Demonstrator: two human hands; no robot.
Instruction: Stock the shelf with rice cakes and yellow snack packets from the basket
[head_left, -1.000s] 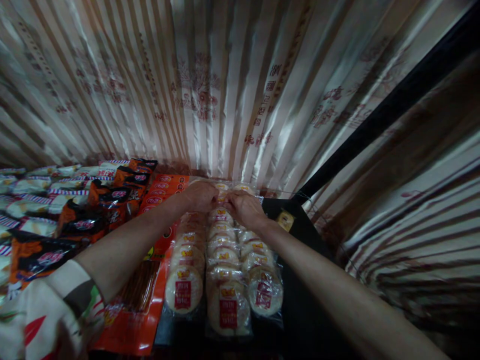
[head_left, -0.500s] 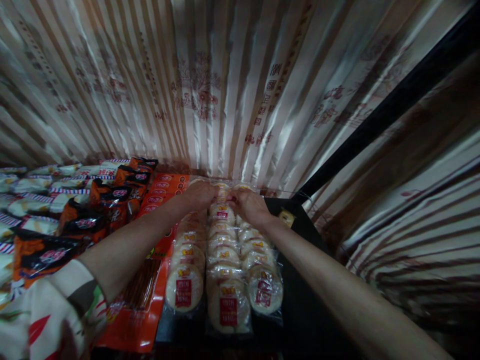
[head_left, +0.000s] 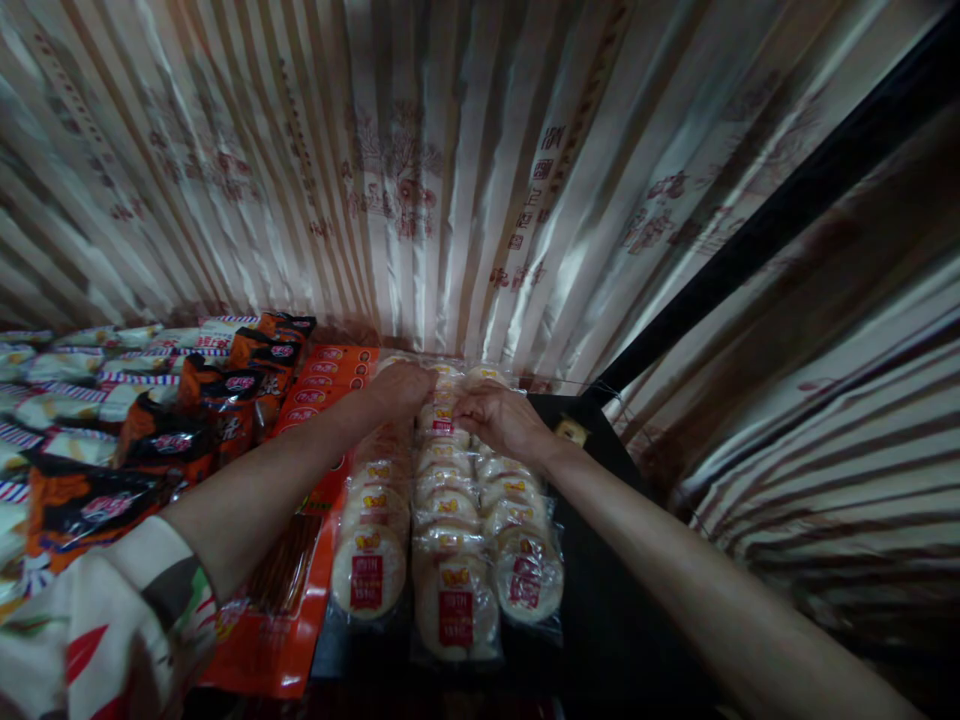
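Observation:
Three rows of round flatbreads in clear wrappers with red and yellow labels run away from me, overlapping. The front pack of the middle row point(head_left: 456, 610) lies nearest to me. At the far end of that row, my left hand point(head_left: 405, 388) is closed with its fingertips at the left edge of a flatbread pack point(head_left: 444, 398). My right hand point(head_left: 499, 420) pinches at the right edge of the same row, a little nearer to me. Its forearm crosses over the right row point(head_left: 529, 580). The left forearm covers part of the left row point(head_left: 369, 570).
Orange-red snack packets point(head_left: 307, 400) lie left of the flatbreads, with black-and-orange bags point(head_left: 169, 440) and white packs point(head_left: 67, 400) beyond. The black table point(head_left: 600, 560) extends right. A striped curtain point(head_left: 450, 200) and a slanting black pole point(head_left: 750, 250) border it.
My right hand has drawn slightly toward me and down along the middle row. My left hand has stayed at nearly the same spot.

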